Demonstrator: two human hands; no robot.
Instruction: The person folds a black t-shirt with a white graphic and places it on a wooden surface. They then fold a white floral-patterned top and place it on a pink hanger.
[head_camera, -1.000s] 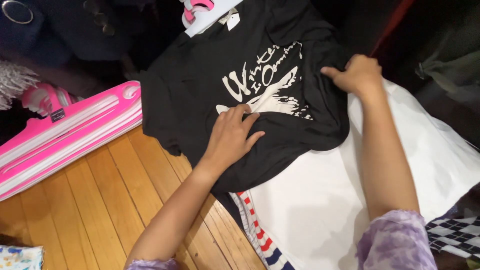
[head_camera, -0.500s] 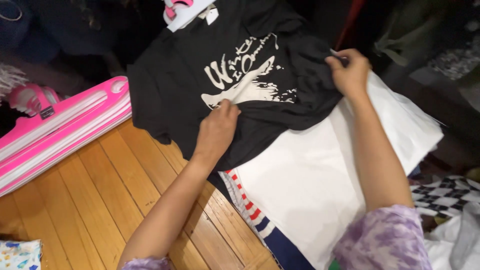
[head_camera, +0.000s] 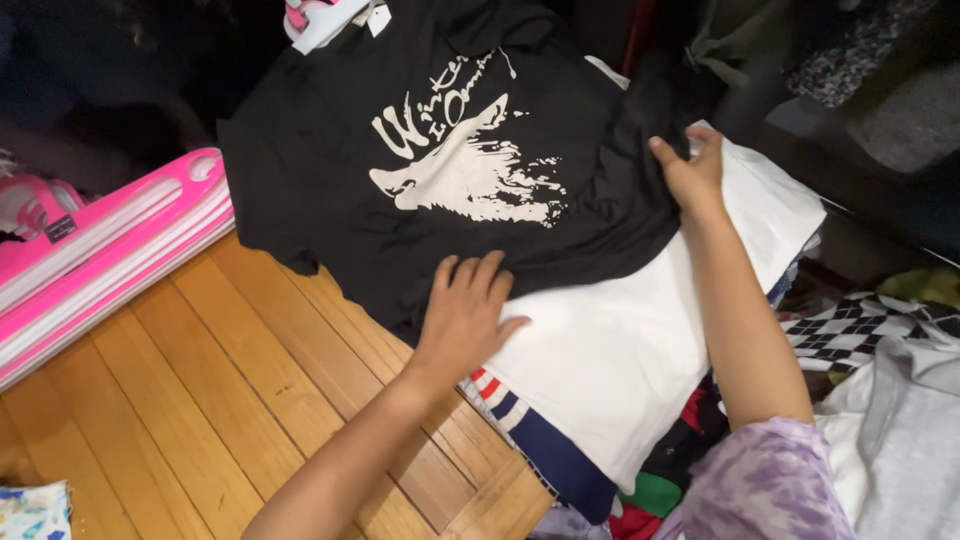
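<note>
A black t-shirt (head_camera: 330, 170) with a white wolf print lies spread over a stack of folded clothes. My left hand (head_camera: 468, 310) rests flat on its lower hem, fingers apart. At the shirt's right side, my right hand (head_camera: 688, 170) pinches the black fabric at its edge. Under the black shirt lies a white garment (head_camera: 620, 350), and beneath that a piece with red, white and navy stripes (head_camera: 520, 420).
Pink plastic hangers (head_camera: 100, 250) lie stacked at the left on the wooden floor (head_camera: 180, 400). A hanger with a tag (head_camera: 325, 15) sits at the shirt's collar. An argyle-patterned cloth (head_camera: 860, 330) and grey clothing (head_camera: 900, 440) lie at the right.
My left hand has slid down toward the shirt's lower hem. My right hand still holds the right edge, and the shirt now lies flatter and more spread out.
</note>
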